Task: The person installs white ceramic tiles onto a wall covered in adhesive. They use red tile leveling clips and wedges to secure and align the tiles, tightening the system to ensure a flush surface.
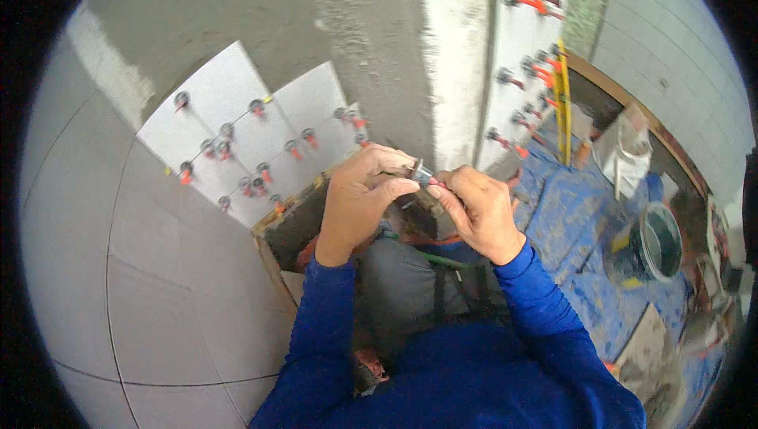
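Both my hands meet in the middle of the head view, in front of my chest. My left hand (359,196) pinches a small grey-capped tile levelling clip (421,172) between thumb and fingers. My right hand (478,206) grips the same clip's red stem end from the right. Both sleeves are blue. Behind my hands stand white wall tiles (237,141) studded with several grey and red levelling clips (257,171). Bare grey plaster (316,18) rises above them.
A tiled column (517,58) at right carries more red clips, with a yellow level (563,105) beside it. Blue sheeting (576,216) covers the floor, holding a grey bucket (659,241) and a white bag (628,152). Large grey tiles (118,255) lie at left.
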The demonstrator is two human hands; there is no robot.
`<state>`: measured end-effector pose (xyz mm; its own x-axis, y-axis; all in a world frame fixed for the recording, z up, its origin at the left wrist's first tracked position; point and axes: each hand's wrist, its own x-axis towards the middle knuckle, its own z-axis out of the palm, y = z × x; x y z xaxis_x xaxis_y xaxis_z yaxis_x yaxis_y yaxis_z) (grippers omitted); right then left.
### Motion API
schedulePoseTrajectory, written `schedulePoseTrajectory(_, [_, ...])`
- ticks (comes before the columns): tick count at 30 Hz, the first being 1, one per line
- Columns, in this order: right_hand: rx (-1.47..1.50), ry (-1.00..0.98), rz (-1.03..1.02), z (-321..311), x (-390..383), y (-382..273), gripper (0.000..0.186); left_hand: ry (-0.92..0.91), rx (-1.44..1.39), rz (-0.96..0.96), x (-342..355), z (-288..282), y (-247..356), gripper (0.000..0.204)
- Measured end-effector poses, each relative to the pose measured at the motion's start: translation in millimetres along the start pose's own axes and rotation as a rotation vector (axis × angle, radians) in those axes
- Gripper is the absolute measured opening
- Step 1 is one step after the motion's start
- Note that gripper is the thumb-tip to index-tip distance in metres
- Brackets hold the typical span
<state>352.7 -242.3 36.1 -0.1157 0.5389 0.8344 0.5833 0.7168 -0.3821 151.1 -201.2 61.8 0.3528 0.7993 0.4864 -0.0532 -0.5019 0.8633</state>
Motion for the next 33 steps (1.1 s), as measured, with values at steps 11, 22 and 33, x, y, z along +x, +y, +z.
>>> schedulePoseTrajectory(11, [0.203, -0.180, -0.076, 156.6, 67.0, 18.9, 0.014, 0.464, 0.212, -0.043, -1.6, -146.4, -78.6, 0.017])
schedulePoseTrajectory(22, [0.020, -0.134, 0.170, 294.1, 144.3, 71.3, 0.027, 0.992, 1.097, -0.209, 91.0, -189.1, -149.1, 0.024])
schedulePoseTrajectory(33, [0.013, -0.139, 0.152, 307.0, 148.1, 74.2, 0.029, 0.994, 1.104, -0.118, 86.5, -192.2, -149.9, 0.019])
